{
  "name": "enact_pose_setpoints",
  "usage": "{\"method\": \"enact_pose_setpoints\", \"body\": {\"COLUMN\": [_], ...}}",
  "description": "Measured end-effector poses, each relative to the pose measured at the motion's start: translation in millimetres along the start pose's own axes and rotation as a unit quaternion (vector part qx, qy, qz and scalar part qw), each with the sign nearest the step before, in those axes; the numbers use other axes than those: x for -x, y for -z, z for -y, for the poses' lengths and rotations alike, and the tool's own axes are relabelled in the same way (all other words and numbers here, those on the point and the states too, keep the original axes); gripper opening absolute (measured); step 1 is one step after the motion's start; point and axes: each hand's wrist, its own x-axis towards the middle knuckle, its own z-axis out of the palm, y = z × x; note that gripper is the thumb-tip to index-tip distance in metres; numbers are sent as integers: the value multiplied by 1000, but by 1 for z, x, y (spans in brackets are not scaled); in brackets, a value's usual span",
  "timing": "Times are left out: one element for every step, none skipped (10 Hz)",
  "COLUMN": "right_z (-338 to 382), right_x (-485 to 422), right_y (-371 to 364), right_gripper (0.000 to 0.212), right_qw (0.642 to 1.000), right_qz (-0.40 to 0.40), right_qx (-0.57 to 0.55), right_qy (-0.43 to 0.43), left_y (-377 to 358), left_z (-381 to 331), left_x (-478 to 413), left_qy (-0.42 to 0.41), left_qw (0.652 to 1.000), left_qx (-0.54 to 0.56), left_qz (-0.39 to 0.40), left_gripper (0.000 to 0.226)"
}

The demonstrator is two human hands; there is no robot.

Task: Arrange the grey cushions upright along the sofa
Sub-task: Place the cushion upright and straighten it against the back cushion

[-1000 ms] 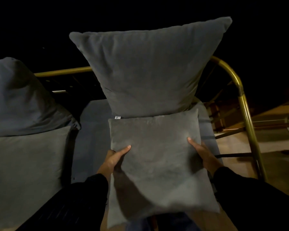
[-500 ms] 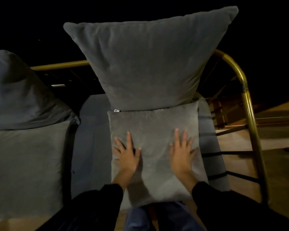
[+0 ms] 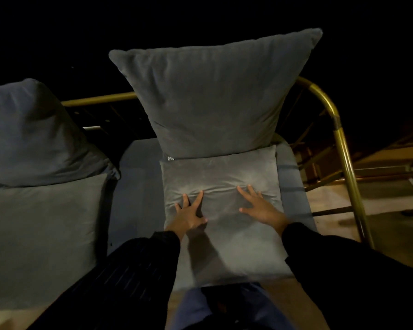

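Note:
A small grey cushion (image 3: pixel 222 177) lies flat on the sofa seat (image 3: pixel 138 186), its far edge touching a large grey cushion (image 3: pixel 215 96) that stands upright against the sofa's back rail. My left hand (image 3: pixel 188 213) and my right hand (image 3: pixel 260 206) both press flat on the small cushion with fingers spread, and the fabric creases between them. On the left, another large grey cushion (image 3: pixel 31 134) slumps against the back, with a flat grey cushion (image 3: pixel 41 232) in front of it.
The sofa's brass tube frame (image 3: pixel 343 148) curves round the right end and runs along the back. Beyond it on the right is a tan floor (image 3: pixel 391 206) with a table leg and a round edge. The background is dark.
A second ago both hands gripped the small cushion by its sides. They laid it down on the seat and now press flat on top, the fingers spreading wider.

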Motion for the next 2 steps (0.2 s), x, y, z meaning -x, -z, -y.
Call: {"method": "enact_pose_setpoints", "body": {"right_z": [2, 27], "right_x": [21, 46], "right_y": [6, 15], "right_gripper": [77, 70], "right_qw": [1000, 999], "right_qz": [-7, -35], "right_qx": [-10, -41], "right_qy": [5, -6], "left_y": [16, 45], "left_z": [8, 0], "left_x": [14, 27], "left_qy": [-32, -48], "left_qw": [999, 999], "left_qx": [-2, 0], "left_qz": [-1, -9], "left_gripper": [97, 94]}}
